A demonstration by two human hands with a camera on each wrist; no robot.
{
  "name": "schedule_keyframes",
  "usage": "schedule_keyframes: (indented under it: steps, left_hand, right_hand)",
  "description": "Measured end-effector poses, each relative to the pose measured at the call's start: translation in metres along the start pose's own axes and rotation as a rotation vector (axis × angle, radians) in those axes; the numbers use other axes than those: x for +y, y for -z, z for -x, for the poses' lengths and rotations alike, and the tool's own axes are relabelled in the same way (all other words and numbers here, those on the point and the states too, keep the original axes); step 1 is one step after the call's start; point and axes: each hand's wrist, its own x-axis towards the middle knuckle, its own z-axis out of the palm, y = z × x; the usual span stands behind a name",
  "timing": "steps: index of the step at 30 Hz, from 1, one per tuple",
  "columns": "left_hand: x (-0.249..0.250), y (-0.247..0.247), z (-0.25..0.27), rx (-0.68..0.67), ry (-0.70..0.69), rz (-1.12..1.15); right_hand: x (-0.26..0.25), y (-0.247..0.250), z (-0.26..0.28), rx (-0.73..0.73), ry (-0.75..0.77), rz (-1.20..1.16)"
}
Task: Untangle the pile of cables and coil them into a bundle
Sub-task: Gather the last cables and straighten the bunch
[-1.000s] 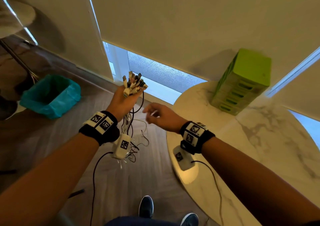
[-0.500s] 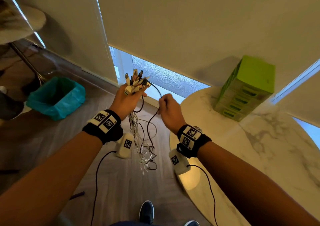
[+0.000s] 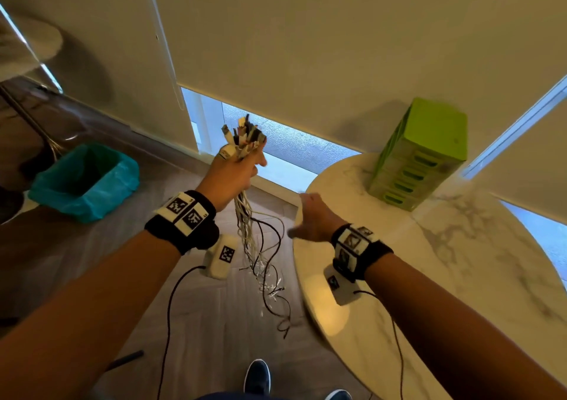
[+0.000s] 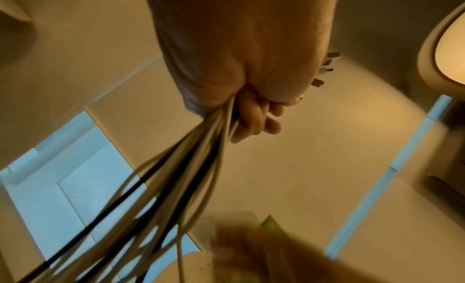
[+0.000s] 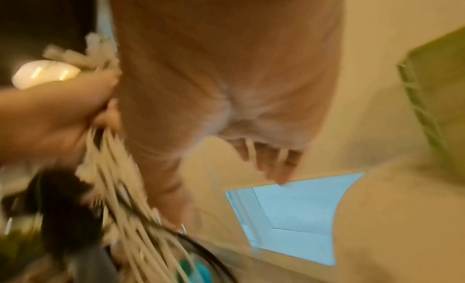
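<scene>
My left hand (image 3: 236,169) grips a bunch of white and black cables (image 3: 260,246) just below their connector ends (image 3: 244,138), which stick up out of the fist. The rest of the strands hang down loose toward the floor, their lower ends still tangled. In the left wrist view the curled fingers (image 4: 254,118) wrap the cables (image 4: 188,168). My right hand (image 3: 310,218) hovers to the right of the hanging strands, at the table's edge, fingers relaxed and holding nothing. The right wrist view shows its bare fingers (image 5: 271,162) beside the cables (image 5: 120,187).
A round marble table (image 3: 460,261) stands to the right with a green drawer box (image 3: 420,154) on it. A bin with a teal liner (image 3: 82,181) sits on the wooden floor at left. My shoe (image 3: 257,375) is below the cables. Window blinds hang ahead.
My right hand let go of the black cable it pinched near the connectors and dropped down and to the right. The black strand now hangs with the rest.
</scene>
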Motion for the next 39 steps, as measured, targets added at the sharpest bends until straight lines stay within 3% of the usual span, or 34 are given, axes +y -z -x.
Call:
schedule_keyframes:
  steps: [1,3,6,10,15,19,22,24,26,28,32,36,39]
  left_hand:
    - [0.004,-0.009,0.005,-0.076,0.006,-0.004]
    - [0.01,-0.022,0.013,-0.193,-0.033,-0.043]
    - [0.017,-0.031,0.017,-0.217,-0.226,-0.255]
    - [0.029,-0.033,0.011,-0.353,-0.317,-0.429]
    - [0.046,-0.056,-0.002,-0.442,-0.312,-0.467]
    - [0.071,-0.08,0.009,-0.534,-0.348,-0.313]
    - [0.055,-0.103,0.014,-0.667,-0.353,-0.068]
    - [0.029,-0.117,0.013,-0.783,-0.27,0.095]
    - [0.01,-0.133,0.016,-0.878,-0.207,0.051]
    - [-0.002,-0.157,0.025,-0.938,-0.205,-0.146]
    - [-0.02,-0.198,0.044,-0.848,-0.182,-0.153]
    - [-0.035,-0.211,0.043,-0.696,-0.179,-0.153]
    - [-0.061,-0.193,0.037,-0.799,-0.155,-0.305]
  right_hand:
    - [-0.009,0.008,-0.002,0.032,0.124,-0.205]
    - [-0.028,0.017,0.0,-0.048,0.327,-0.513]
    - [-0.043,0.018,0.009,-0.048,0.411,-0.749]
    - [-0.04,0.024,0.026,0.025,0.46,-0.825]
    - [-0.039,0.039,0.048,0.101,0.383,-0.984]
    - [-0.019,0.05,0.066,0.158,0.304,-1.154]
    - [0.004,0.064,0.084,0.261,0.273,-1.194]
    - [0.016,0.071,0.094,0.361,0.253,-1.196]
    - [0.026,0.077,0.104,0.433,0.239,-1.17]
    - [0.03,0.082,0.116,0.463,0.241,-1.158]
    - [0.034,0.086,0.12,0.658,0.198,-1.127]
    - [0.038,0.094,0.121,0.732,0.152,-1.24]
    - [0.045,0.113,0.12,0.757,0.158,-1.319]
